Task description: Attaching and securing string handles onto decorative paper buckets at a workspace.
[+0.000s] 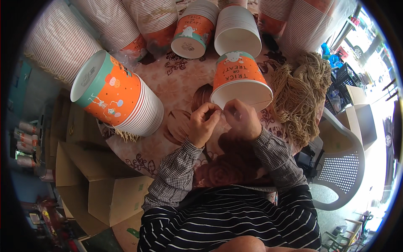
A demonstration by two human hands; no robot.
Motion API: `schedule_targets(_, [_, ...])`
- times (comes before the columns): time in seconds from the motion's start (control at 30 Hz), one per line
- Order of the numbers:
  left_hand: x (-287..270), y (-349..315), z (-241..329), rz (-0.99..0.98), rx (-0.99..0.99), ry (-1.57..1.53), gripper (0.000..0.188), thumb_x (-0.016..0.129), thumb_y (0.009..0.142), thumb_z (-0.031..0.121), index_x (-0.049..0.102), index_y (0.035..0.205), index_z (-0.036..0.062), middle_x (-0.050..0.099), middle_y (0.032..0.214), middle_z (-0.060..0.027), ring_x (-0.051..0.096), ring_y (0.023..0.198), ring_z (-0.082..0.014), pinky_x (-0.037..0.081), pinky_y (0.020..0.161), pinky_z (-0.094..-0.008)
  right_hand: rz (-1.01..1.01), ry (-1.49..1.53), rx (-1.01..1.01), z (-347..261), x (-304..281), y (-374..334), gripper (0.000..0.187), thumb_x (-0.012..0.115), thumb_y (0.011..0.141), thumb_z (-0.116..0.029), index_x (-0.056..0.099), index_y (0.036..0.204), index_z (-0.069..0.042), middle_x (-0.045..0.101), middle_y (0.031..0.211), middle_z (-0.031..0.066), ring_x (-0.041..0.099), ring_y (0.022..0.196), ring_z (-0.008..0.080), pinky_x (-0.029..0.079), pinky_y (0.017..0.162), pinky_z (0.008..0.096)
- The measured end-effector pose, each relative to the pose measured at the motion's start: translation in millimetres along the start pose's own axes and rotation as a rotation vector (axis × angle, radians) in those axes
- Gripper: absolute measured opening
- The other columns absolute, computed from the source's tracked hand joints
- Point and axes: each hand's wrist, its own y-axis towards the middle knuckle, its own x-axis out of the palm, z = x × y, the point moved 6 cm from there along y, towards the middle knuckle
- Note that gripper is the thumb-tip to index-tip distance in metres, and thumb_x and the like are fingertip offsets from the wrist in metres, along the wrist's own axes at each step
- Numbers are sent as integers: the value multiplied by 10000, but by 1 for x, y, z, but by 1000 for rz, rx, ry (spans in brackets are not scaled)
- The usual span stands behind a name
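Note:
My left hand [203,122] and my right hand [243,119] meet at the near rim of an orange and green paper bucket [240,69]. The bucket lies tipped on the table, its white mouth facing me. Thumbs and fingers of both hands are pinched together, their tips almost touching. Whatever they pinch is too small to make out. A thin line, perhaps a strand, crosses the bucket's white inside by my right hand. To the right of that bucket lies a loose heap of tan cord [300,94].
A nested stack of paper buckets [119,94] leans at the left. More stacks [195,27] stand along the back, several in clear plastic. The round table has a flowered cloth [168,92]. An open cardboard box [119,197] is below left; a plastic chair [342,168] is at right.

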Motion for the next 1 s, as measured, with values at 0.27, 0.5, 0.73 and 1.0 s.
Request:
schedule_targets(0.27, [-2, 0, -38, -208, -485, -623, 105, 633, 902, 123, 644, 921, 20, 532, 694, 22, 440, 551, -59, 353, 502, -194, -65, 82, 7, 5, 5, 3, 100, 631, 850, -29, 579, 935, -18, 639, 826, 94, 652, 707, 205, 520, 622, 312])
schedule_targets(0.5, [-2, 0, -43, -136, -511, -746, 112, 662, 889, 127, 663, 932, 23, 581, 739, -8, 482, 577, -86, 396, 533, -212, -33, 217, -14, -3, 2, 2, 122, 663, 854, -12, 596, 956, -16, 650, 823, 68, 679, 765, 174, 545, 685, 284])
schedule_targets(0.73, [-1, -1, -42, -109, -518, -662, 118, 670, 886, 120, 667, 941, 15, 624, 777, -20, 488, 581, -74, 404, 538, -210, -45, 42, -139, -8, 2, -1, 120, 664, 850, -16, 637, 966, -32, 674, 816, 93, 685, 730, 221, 550, 658, 303])
schedule_targets(1.0, [1, 0, -24, -50, -317, -409, 158, 638, 912, 131, 650, 1006, 5, 603, 776, 24, 496, 636, -43, 416, 579, -195, 8, 433, 216, 18, 0, 4, 79, 611, 896, 3, 591, 971, 17, 643, 787, 46, 640, 693, 111, 521, 601, 235])
